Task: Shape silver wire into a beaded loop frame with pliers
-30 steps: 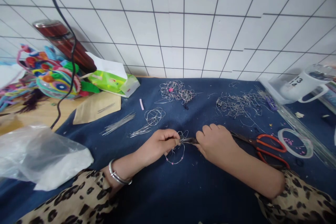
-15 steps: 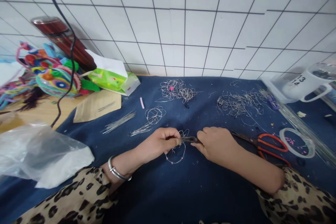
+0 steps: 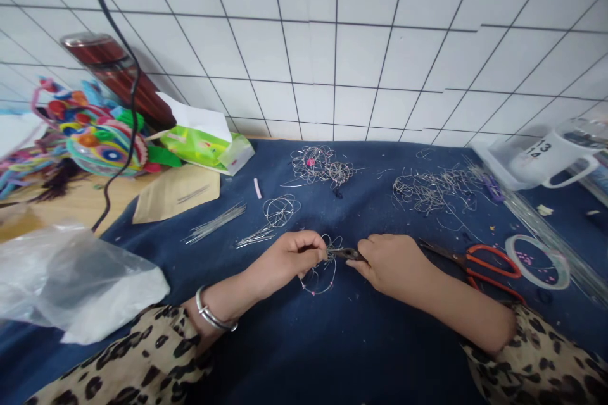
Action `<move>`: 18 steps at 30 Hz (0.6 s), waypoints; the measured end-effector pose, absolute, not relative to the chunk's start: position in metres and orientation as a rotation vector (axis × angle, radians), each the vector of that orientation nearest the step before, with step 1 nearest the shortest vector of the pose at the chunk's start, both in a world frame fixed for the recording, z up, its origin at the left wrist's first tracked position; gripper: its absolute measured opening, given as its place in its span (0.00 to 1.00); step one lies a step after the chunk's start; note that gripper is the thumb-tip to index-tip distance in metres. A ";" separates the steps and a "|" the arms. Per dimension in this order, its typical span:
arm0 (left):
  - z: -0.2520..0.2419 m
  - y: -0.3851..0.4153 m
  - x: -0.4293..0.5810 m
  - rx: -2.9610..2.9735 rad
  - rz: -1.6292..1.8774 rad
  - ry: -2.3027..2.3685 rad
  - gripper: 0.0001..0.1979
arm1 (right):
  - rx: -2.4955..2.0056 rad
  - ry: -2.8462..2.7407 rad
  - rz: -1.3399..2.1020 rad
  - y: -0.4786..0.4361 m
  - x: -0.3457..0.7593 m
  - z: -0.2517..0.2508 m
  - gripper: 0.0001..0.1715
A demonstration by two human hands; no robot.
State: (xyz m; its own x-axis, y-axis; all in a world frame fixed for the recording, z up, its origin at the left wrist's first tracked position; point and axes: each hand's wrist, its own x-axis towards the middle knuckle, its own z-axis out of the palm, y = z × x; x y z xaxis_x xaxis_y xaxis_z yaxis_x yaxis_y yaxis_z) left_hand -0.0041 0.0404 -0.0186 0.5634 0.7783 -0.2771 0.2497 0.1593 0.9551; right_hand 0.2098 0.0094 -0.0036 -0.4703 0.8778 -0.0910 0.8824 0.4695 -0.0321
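Note:
My left hand [image 3: 289, 259] is closed in a pinch on a looped wire piece [image 3: 323, 269] with small pink beads, lying on the dark blue cloth [image 3: 332, 342]. My right hand [image 3: 392, 262] is closed around small dark pliers [image 3: 346, 254] whose tip meets the wire piece between both hands. A silver bangle sits on my left wrist. Both sleeves are leopard print.
Orange-handled scissors [image 3: 479, 262] lie right of my right hand, beside a tape roll [image 3: 536, 261]. Wire tangles [image 3: 323, 168], loose wire scraps [image 3: 432, 188], straight wire bundles [image 3: 213, 223], a brown envelope [image 3: 175, 193], tissue pack [image 3: 204, 145], plastic bag [image 3: 71, 278] and white mug [image 3: 553, 152] surround them.
Both hands stay together on the wire piece and pliers; only small finger shifts and a slight camera movement show.

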 end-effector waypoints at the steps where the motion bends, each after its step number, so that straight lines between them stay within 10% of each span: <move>1: -0.018 0.040 -0.004 1.404 0.474 0.953 0.05 | 1.582 2.641 -0.108 0.010 0.210 -0.004 0.20; 18: -0.016 0.039 -0.004 1.413 0.435 0.959 0.05 | 1.543 2.739 0.057 0.011 0.211 -0.006 0.18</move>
